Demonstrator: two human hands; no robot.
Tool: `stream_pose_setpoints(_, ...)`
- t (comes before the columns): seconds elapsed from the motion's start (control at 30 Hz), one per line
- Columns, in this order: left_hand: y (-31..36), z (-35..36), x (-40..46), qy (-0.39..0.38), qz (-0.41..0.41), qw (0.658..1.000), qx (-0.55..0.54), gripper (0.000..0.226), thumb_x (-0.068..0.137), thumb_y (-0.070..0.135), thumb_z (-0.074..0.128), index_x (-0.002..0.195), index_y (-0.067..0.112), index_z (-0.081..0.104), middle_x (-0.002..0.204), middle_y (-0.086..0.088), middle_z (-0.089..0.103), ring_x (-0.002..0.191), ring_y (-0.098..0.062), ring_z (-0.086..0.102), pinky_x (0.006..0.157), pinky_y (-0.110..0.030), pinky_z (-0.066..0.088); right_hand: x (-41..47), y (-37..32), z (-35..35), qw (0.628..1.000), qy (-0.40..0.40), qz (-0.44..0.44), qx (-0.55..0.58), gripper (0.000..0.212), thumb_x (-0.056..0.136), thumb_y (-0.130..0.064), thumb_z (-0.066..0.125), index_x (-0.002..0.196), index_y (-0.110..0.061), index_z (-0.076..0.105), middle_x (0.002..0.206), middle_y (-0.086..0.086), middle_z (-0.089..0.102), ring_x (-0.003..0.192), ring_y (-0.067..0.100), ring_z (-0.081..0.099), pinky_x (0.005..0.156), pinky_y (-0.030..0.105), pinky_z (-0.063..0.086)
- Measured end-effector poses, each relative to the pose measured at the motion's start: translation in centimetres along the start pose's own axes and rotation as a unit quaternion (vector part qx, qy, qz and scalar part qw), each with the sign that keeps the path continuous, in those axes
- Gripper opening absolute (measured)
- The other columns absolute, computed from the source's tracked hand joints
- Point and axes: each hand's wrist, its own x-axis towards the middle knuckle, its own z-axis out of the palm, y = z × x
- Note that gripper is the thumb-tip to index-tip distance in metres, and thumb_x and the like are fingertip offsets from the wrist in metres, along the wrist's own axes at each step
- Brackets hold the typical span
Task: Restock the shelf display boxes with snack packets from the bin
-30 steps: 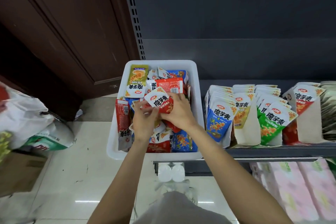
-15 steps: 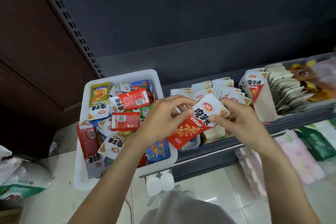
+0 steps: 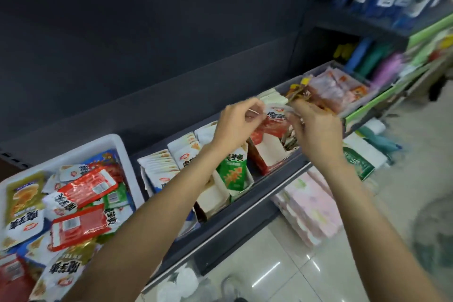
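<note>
A red and white snack packet (image 3: 275,121) hangs over the red display box (image 3: 268,152) on the dark shelf. My left hand (image 3: 236,125) pinches its left top edge and my right hand (image 3: 315,127) holds its right side. The white bin (image 3: 73,152) at the lower left is full of mixed red, green, yellow and blue packets. Between bin and red box stand a green-packet box (image 3: 232,171), a yellow one half hidden by my left forearm, and a blue one (image 3: 159,174).
The shelf's front edge (image 3: 245,206) runs diagonally. Clear tubs of brown and red snacks (image 3: 335,88) sit further right. Pink tissue packs (image 3: 311,211) lie on the lower shelf. Beyond are green-edged shelves with goods (image 3: 392,56). Pale tiled floor lies below.
Both hands lifted the red packet out of the bin and carried it right along the shelf to the red box. The view swung right and tilted.
</note>
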Motion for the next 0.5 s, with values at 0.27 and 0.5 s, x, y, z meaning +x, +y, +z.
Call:
stream_pose_setpoints(0.27,-4.9,2.6,3.0,-0.038,-0.126,0.965,0.228,0.012,0.088,0.037,0.059,0.089,0.028,0.068,0.094,0.005,0.070,0.087,-0.019,0.065,0.071,-0.033,0.051,4.0,3.7,8.4,0.971,-0.195,-0.042,-0.132,0.024,0.094,-0.017,0.049,0.116,-0.016,0.059,0.099,0.009,0.069,0.086,0.032,0.066,0.059,0.033,0.047)
stream_pose_setpoints(0.5,-6.7,3.9,4.4,-0.024,-0.114,0.933,0.340,0.014,0.088,0.032,0.060,0.096,0.026,0.069,0.116,0.005,0.060,0.108,-0.019,0.051,0.086,-0.033,0.041,5.4,4.6,12.7,0.972,-0.125,-0.117,-0.161,0.015,0.063,-0.013,0.083,0.076,-0.017,0.075,0.073,-0.002,0.067,0.076,0.021,0.056,0.064,0.029,0.045)
